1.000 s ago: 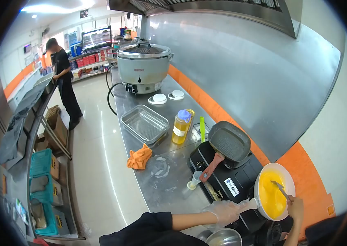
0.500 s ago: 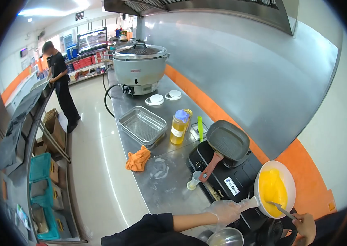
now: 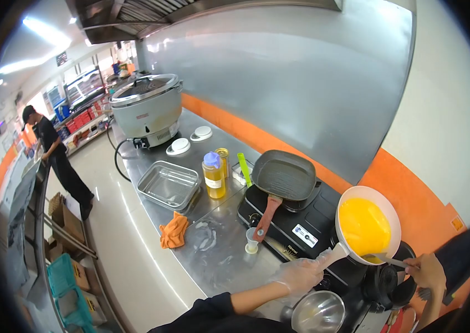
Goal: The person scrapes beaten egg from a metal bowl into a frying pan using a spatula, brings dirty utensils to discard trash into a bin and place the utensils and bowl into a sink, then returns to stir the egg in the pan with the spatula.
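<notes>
My left hand [image 3: 300,276], in a clear plastic glove, is closed around the pale handle of a white frying pan [image 3: 395,225]. Yellow liquid that looks like beaten egg [image 3: 363,223] covers much of the pan's base. My bare right hand [image 3: 429,273] grips a grey spatula [image 3: 391,259], whose tip is at the pan's near edge. The pan is over the right side of a black stove [image 3: 323,219]; whether it touches the burner I cannot tell. Just below my left hand is a metal bowl [image 3: 318,313].
A square grill pan [image 3: 283,175] rests on the stove's left side. Left of it are an oil bottle [image 3: 214,180], a glass tray [image 3: 168,183], an orange cloth [image 3: 174,230] and a small cup [image 3: 251,241]. A large rice cooker [image 3: 146,111] stands farther back. Another person [image 3: 60,155] stands across the aisle.
My view has turned, shifting the scene leftward. The yellow liquid has spread wider and rounder in the pan. The spatula tip has moved from within the liquid to the pan's near edge.
</notes>
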Demonstrator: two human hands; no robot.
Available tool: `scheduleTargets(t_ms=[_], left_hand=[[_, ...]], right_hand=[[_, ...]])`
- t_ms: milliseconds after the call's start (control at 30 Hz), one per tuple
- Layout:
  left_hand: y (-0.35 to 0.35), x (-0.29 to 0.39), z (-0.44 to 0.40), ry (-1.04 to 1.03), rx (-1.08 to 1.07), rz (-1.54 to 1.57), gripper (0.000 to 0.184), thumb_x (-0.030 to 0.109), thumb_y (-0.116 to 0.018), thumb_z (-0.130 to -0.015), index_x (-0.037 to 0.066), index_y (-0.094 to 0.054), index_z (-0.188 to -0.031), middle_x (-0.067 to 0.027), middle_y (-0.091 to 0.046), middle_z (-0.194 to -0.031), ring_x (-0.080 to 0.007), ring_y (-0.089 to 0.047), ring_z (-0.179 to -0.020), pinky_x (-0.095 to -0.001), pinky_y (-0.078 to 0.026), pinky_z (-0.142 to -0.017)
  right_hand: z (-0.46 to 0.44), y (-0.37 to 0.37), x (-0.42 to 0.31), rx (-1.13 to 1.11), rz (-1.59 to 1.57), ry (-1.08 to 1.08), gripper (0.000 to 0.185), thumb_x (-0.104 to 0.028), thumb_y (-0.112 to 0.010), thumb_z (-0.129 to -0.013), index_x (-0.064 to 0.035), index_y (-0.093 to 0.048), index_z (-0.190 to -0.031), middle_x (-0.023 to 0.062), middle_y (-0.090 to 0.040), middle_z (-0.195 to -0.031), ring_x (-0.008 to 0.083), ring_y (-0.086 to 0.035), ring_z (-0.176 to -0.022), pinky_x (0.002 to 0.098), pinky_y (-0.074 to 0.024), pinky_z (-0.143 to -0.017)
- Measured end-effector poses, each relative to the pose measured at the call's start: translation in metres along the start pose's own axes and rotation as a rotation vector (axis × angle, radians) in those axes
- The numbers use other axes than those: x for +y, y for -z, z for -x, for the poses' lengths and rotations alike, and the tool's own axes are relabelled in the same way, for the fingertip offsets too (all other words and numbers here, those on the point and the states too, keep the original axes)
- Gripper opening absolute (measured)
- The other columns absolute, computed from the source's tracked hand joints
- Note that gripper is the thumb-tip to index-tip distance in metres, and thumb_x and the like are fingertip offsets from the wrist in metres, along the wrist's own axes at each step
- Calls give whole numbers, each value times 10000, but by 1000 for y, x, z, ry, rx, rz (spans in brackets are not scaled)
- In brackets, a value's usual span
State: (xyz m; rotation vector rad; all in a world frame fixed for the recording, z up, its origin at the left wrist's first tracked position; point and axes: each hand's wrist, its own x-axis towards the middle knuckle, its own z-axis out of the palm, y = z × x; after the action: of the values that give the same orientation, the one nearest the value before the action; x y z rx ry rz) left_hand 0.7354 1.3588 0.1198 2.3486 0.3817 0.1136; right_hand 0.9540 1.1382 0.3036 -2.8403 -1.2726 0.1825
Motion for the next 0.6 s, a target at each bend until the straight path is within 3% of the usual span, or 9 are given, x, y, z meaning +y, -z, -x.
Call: scheduleTargets(t_ms=[100,200,267,400,500,600], left_hand=[[3,2,1,-4,24,17,612,275,-442,-913,178,-210,-1471,-263,-630,-931,-418,-626,-798,-511,-488,-733],[12,9,5,102,-79,38,601,336,-453,-910,220,-255,-1466,-272,-632,-922,-436,-622,-818,-512,-481,-771],[-2,0,-3,186,-20,83,603,392,-467,-897,264,-286,-1457,-278,-634,-937,-452,-618,-866,-512,-471,-817],[19,25,-1,241,-148,-61,623,415,-478,-886,299,-271,-1462,-270,-639,-981,-451,-611,-931,-508,-460,-859],[14,21,-4,191,-96,-25,633,439,-500,-871,328,-284,-1455,-256,-642,-1024,-439,-605,-979,-485,-460,-889],[19,30,-2,273,-73,-108,629,456,-530,-856,322,-335,-1439,-242,-634,-1087,-415,-593,-1036,-457,-454,-918]], right_hand=[[-15,-12,6,31,-67,19,224,-138,-687,-743,-90,-728,-958,202,-649,-736,351,-650,-701,394,-499,-656],[-30,-10,3,1,-11,53,209,-198,-652,-793,-101,-720,-965,173,-655,-788,360,-634,-740,430,-484,-688],[-40,-12,0,-2,12,61,214,-225,-622,-822,-109,-711,-979,167,-658,-834,361,-628,-781,438,-480,-722],[-67,-32,5,57,81,104,233,-251,-556,-873,-89,-687,-976,181,-658,-893,363,-626,-848,447,-486,-755],[-90,-47,-3,36,145,-16,218,-236,-562,-872,-89,-684,-978,147,-675,-927,329,-647,-868,436,-513,-731],[-110,-64,-9,95,122,-56,210,-201,-579,-853,-56,-679,-968,166,-673,-940,320,-657,-894,431,-531,-731]])
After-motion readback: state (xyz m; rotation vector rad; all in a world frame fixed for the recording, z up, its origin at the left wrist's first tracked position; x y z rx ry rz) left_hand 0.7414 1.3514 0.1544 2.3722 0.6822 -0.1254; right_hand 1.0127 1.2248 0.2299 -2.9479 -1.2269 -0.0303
